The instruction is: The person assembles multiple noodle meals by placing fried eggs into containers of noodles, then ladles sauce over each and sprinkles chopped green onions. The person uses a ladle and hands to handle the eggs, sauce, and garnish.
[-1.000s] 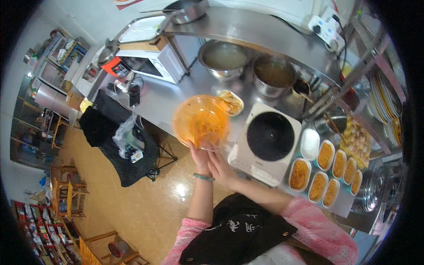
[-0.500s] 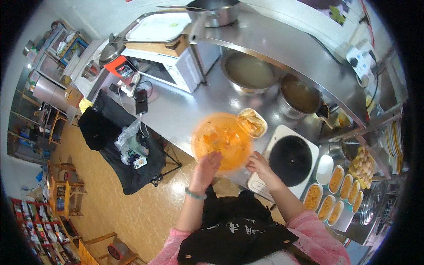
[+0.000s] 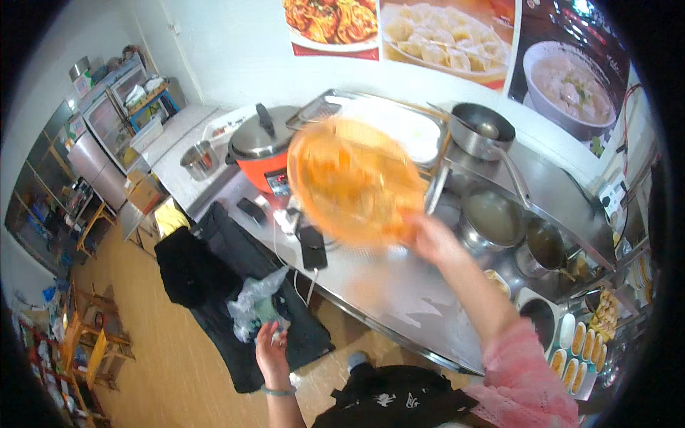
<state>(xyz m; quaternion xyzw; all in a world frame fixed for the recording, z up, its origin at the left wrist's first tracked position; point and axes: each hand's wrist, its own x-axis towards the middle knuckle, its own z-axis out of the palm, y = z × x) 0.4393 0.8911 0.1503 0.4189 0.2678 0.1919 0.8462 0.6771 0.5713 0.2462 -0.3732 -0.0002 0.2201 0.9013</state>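
Observation:
My right hand [image 3: 433, 241] grips the near right rim of an orange plastic basin [image 3: 357, 187]. The basin is raised over the steel counter [image 3: 421, 307] and tilted, its inside smeared with blurred orange bits. Behind it, a microwave is mostly hidden. My left hand [image 3: 272, 355] is empty with its fingers apart, low down and away from the basin. It is nearest to a clear plastic bag [image 3: 255, 307] on a black folding chair [image 3: 221, 335], though I cannot tell whether they touch.
An orange cooker [image 3: 260, 160] with a steel lid and a black phone [image 3: 312, 247] are on the left of the counter. A saucepan [image 3: 479, 132] sits on the raised shelf. Steel pots [image 3: 492, 217] and filled white trays [image 3: 571, 372] are at the right.
The basin has been lifted up, away from my body, and tilted in my right hand. My left hand has left it and dropped down to the left. The view now takes in the wall posters.

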